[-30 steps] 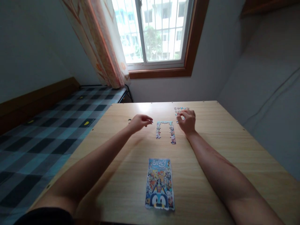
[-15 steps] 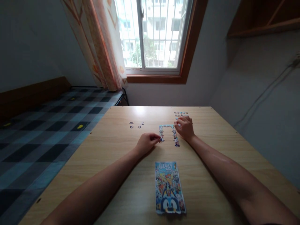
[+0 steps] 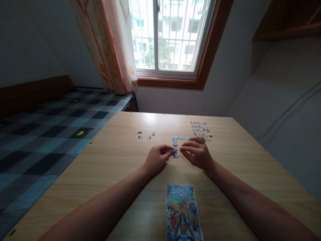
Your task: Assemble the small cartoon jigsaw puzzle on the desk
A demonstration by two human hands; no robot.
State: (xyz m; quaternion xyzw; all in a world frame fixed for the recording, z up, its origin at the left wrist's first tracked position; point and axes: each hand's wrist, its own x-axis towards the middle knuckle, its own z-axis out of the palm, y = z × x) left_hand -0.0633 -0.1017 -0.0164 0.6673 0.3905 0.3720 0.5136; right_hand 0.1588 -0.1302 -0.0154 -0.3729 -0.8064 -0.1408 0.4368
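A partly joined jigsaw border (image 3: 175,142) lies on the table, its left strip and top edge in view. My left hand (image 3: 158,158) is at the lower part of the left strip, thumb and forefinger closed on a jigsaw piece there. My right hand (image 3: 198,153) hovers over the right side of the border and hides most of it. Its fingers point left toward the strip, slightly apart, and I see no piece between them. Loose jigsaw pieces (image 3: 200,130) lie in rows behind my right hand. Several more pieces (image 3: 139,137) lie to the left.
A printed Bluey picture sheet (image 3: 183,212) lies on the wooden table (image 3: 120,150) between my forearms. A bed with a checked cover (image 3: 62,134) stands along the left. Behind the table are a window (image 3: 173,40) and a curtain (image 3: 110,47).
My right hand has moved left and nearer, from beside the loose rows to over the border, uncovering those rows. My left hand stays at the left strip. The view has tilted and shifted slightly.
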